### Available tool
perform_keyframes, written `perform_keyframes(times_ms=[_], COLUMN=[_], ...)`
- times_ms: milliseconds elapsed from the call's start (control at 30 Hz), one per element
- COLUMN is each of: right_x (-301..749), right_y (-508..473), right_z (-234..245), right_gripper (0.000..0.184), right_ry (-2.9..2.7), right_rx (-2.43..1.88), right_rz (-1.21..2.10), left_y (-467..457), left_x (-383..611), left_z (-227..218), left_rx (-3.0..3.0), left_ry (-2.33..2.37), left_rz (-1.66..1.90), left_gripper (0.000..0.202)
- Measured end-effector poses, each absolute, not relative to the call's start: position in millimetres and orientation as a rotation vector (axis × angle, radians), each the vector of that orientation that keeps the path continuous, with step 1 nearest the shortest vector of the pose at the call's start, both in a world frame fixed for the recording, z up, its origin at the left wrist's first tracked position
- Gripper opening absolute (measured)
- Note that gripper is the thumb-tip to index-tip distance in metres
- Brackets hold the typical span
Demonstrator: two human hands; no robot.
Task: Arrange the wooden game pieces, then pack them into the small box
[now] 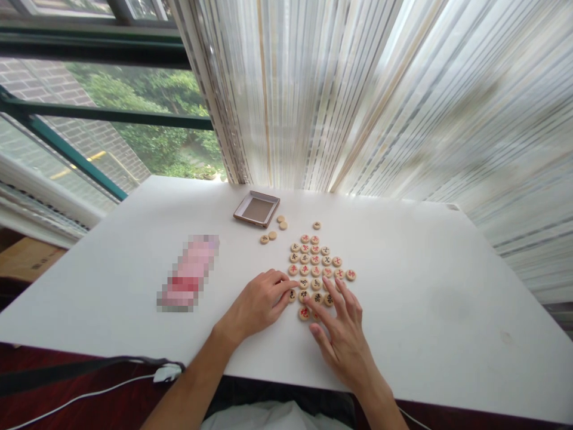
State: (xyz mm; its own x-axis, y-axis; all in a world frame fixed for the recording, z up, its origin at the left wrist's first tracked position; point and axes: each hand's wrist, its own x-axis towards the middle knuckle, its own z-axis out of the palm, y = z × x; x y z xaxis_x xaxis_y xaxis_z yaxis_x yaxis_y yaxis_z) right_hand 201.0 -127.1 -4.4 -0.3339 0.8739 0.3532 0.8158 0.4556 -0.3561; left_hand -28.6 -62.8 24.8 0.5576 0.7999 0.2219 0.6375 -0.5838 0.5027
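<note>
Head cam: one view, looking fwd/down at a white table (447, 310).
L hand (257, 303): at L edge of the disc group, fingers bent and bunched, index tip at a black-marked disc (303, 283); can't tell if it's pinching anything.
R hand (344, 343): over lower R of group, fingers spread, not pinched tog.; tips on/just above discs, partly hiding some.
Disc group (305, 259): round wooden pcs w/ red or black characters, laid flat in approx. rows, mid-table, between + beyond the hands.
Lone disc (317, 225): black mark, just beyond top row, apart.
Loose discs (283, 226): four, in two pairs, L of group nr tray; one shows a black mark, others plain side up.
Tray (250, 222): shallow, brown outside, pale inner walls, far side of table.
Pink item (190, 275): pixelated, L of hands; can't ID.
Bkgd: striped curtain (290, 89), window (152, 113) far L, greenery outside.
</note>
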Motion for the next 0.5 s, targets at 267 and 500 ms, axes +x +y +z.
perform_keyframes(times_ms=[267, 500], right_x=[201.3, 200.8], right_y=[-126.6, -125.4], right_z=[-4.2, -6.7], right_gripper=[0.043, 0.046], right_ry=[-2.230, -2.231], right_rx=[-1.415, -1.439], right_rz=[0.172, 0.147], left_y=[-64.9, -64.2], left_x=[-29.6, -25.9], left_z=[25.1, 23.8], left_rx=[2.406, 2.451], left_ry=[1.166, 1.190], left_rz=[0.656, 0.575], left_gripper=[0.025, 0.033])
